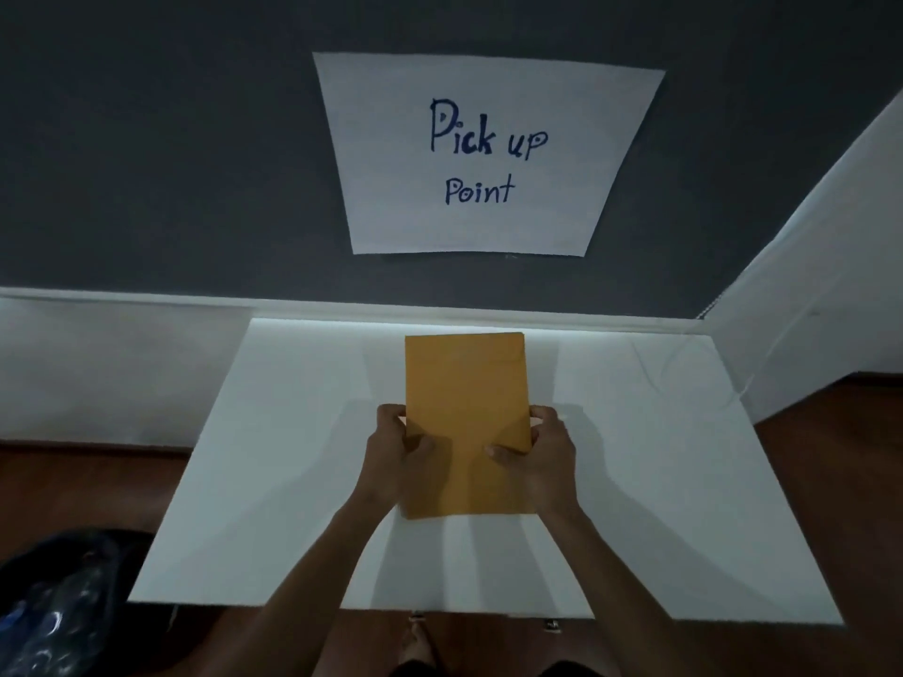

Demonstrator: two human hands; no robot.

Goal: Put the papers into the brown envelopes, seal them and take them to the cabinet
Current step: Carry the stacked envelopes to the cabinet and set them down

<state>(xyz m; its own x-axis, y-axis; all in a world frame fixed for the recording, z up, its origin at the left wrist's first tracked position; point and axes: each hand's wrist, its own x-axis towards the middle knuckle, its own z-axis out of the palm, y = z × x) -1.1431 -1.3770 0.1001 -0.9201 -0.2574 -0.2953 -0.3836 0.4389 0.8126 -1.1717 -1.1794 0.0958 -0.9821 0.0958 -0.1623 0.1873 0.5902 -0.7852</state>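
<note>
— What is the person doing with that brown envelope [466,422]?

— Holding it over the white tabletop [273,461], below the "Pick up Point" sign [481,153]. The left hand [398,454] and right hand [540,454] are each closing a grip on a side edge.

— Any risk?

— I'm guessing the flap could be popping open in transit, if it's sealed poorly; I can't tell from here.

Makeshift staging room indicated: handwritten "Pick up Point" sign [481,153] taped on grey wall [146,163], white table [293,456] set on wood floor [830,481].
</note>
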